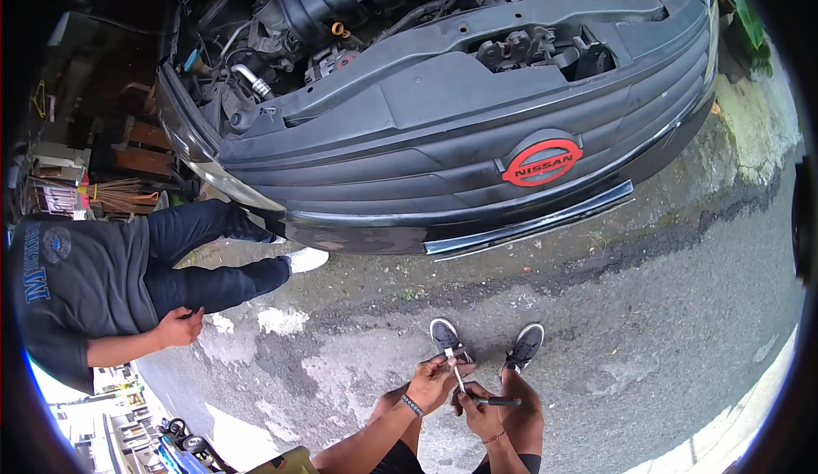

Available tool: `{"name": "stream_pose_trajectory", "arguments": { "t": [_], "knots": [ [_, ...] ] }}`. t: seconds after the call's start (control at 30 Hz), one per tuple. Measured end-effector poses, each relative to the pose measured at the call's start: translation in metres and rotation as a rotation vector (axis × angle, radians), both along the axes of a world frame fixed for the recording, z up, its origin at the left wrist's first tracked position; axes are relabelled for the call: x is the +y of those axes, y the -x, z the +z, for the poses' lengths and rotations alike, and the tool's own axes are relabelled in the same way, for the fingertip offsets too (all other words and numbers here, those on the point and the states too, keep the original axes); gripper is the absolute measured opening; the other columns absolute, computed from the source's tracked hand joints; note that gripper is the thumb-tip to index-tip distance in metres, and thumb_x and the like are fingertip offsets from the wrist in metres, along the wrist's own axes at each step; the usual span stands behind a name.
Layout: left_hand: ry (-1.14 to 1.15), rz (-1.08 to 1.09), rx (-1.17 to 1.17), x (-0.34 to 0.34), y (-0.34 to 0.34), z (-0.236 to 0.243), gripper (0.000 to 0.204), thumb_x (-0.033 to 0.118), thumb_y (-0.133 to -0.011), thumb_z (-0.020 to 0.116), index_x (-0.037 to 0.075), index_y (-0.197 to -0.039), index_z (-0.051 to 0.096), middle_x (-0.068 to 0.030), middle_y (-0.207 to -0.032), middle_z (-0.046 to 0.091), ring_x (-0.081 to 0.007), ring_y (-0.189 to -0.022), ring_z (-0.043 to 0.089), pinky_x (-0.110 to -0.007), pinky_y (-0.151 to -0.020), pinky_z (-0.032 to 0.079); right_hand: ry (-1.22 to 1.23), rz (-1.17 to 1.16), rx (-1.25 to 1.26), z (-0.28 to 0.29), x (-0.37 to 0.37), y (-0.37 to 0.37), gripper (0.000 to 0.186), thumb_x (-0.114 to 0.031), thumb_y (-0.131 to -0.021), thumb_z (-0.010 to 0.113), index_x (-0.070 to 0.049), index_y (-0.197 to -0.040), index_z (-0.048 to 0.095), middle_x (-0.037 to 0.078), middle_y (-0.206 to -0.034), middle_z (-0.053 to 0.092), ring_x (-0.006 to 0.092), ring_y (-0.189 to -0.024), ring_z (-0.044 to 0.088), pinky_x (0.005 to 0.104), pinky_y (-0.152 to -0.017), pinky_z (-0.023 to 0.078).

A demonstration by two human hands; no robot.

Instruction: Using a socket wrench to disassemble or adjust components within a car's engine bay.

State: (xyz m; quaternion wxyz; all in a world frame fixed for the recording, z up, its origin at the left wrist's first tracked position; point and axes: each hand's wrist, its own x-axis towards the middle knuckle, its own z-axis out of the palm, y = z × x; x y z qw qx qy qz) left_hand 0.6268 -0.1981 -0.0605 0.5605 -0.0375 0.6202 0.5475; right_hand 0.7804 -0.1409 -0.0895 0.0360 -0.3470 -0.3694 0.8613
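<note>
Over grey pavement (665, 304), lower centre: steady slim rod (460, 379) between pinching left hand (432, 384) and right hand (484, 419) grasping black bar (504, 402).

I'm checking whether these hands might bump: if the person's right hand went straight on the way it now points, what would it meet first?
Most likely the left hand, up and to the left of the right hand in the picture, though depth is unclear from this single view.
</note>
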Motion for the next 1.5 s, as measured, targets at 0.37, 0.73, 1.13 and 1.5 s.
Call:
{"name": "stream_pose_trajectory", "arguments": {
  "t": [0.37, 0.73, 1.13, 1.5],
  "knots": [
    [-0.206, -0.007, 0.315, 0.061, 0.07, 0.124, 0.035, 0.02, -0.103, 0.048, -0.011, -0.116, 0.057, -0.0164, -0.091, 0.072, -0.0185, -0.086, 0.068, -0.031, -0.083, 0.055, -0.838, 0.142, -0.014, 0.133, 0.079, 0.089, 0.015, -0.015, -0.088, 0.063, -0.003, -0.096, 0.061, 0.013, -0.073, 0.066, 0.0263, -0.064, 0.068, 0.0348, -0.06, 0.052],
    [-0.456, 0.277, 0.18, 0.261, 0.343, 0.267, 0.031, 0.02, -0.101, 0.049, 0.0, -0.126, 0.05, -0.0139, -0.092, 0.064, -0.0202, -0.072, 0.063, -0.036, -0.069, 0.058, -1.219, 0.136, -0.052, 0.333, 0.261, 0.356, 0.03, -0.024, -0.094, 0.062, 0.005, -0.094, 0.067, 0.011, -0.06, 0.066, 0.0169, -0.051, 0.066, 0.0285, -0.049, 0.048],
    [-0.322, 0.462, -0.3, 0.405, 0.496, 0.108, 0.016, 0.027, -0.101, 0.051, 0.013, -0.108, 0.056, -0.0027, -0.11, 0.068, -0.0179, -0.089, 0.061, -0.042, -0.079, 0.053, -1.123, 0.214, -0.27, 0.23, 0.422, 0.527, 0.039, -0.025, -0.086, 0.068, 0.004, -0.061, 0.063, 0.019, -0.058, 0.064, 0.035, -0.061, 0.067, 0.042, -0.065, 0.053],
    [-0.541, 0.512, -0.586, 0.418, 0.512, 0.074, 0.029, 0.036, -0.093, 0.056, 0.01, -0.101, 0.065, -0.0041, -0.095, 0.068, -0.0212, -0.083, 0.062, -0.035, -0.065, 0.043, -1.14, 0.154, -0.318, 0.205, 0.445, 0.575, 0.04, -0.026, -0.087, 0.069, 0.005, -0.062, 0.061, 0.018, -0.057, 0.062, 0.0364, -0.058, 0.065, 0.0435, -0.057, 0.049]
  ]
}}
